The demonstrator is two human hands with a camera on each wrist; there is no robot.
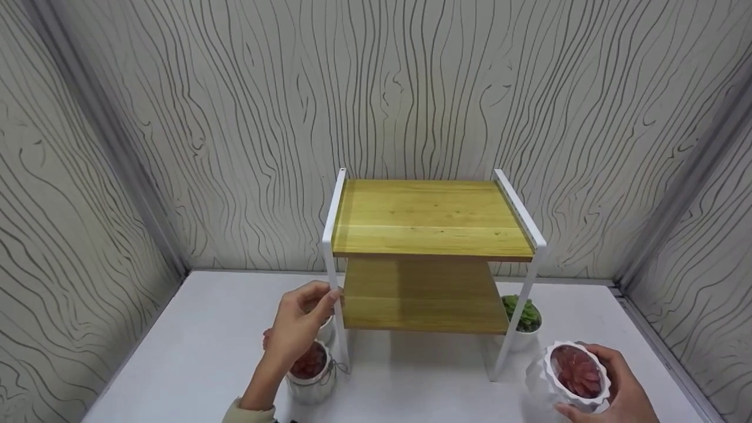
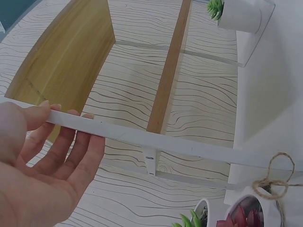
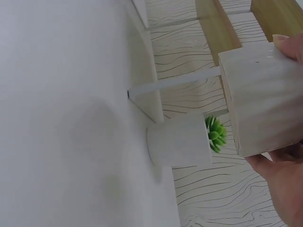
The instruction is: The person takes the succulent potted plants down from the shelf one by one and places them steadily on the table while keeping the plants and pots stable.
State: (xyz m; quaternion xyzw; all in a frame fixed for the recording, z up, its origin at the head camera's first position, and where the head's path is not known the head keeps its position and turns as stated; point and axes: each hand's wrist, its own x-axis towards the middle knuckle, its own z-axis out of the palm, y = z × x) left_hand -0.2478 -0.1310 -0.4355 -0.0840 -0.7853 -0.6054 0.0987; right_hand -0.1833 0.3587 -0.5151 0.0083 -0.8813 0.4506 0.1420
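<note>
A small two-tier shelf (image 1: 435, 217) with wooden boards and white metal side frames stands on the white table. My left hand (image 1: 294, 329) grips its front left post (image 1: 343, 349); in the left wrist view the thumb lies on one side of the white bar (image 2: 128, 134) and the fingers on the other. Right of the shelf, my right hand (image 1: 625, 385) holds a ridged white pot (image 3: 262, 99) with a dark red succulent (image 1: 578, 371) in it. That pot is raised above the table, its base visible in the right wrist view.
By the right post stands a white pot (image 3: 180, 142) with a green succulent (image 1: 523, 314). Beside the left post are a twine-tied white pot (image 1: 314, 390) with a red succulent and another pot (image 1: 326, 332) partly behind my hand. Wood-grain patterned panels (image 1: 411, 88) enclose the table.
</note>
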